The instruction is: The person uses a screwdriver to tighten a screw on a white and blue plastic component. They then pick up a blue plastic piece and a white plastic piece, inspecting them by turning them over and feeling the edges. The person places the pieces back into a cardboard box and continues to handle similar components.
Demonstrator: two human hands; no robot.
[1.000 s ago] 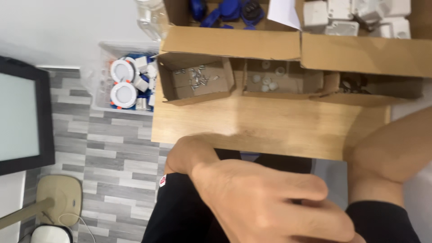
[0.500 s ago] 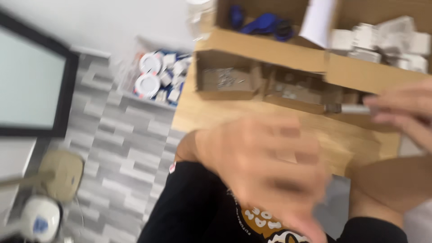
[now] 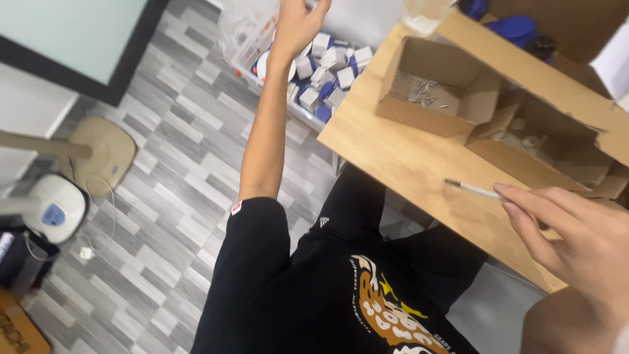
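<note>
— Checking hand status. Report left hand.
— Raised at full arm's reach, above clear bin of small white and blue boxes on floor beside table. Fingertips cut off by frame edge; cannot tell whether holding anything.
— Report right hand.
— Fingers extended and close together, pinching thin white stick at one end. Stick level over table's bare front strip, dark tip pointing toward left cardboard box.
— State progress.
— Judged early. Small metal parts lying loose in left cardboard box; round parts in right cardboard box. Nothing laid out on bare wood. No small box seen lifted clear of bin.
— Note edges and clearance.
— Open wood between box fronts and table's near edge, enough for stick hand. Box flaps standing up close behind stick tip. Clear jar at table's far corner, just beside raised arm's path. Fan base well apart, across floor.
</note>
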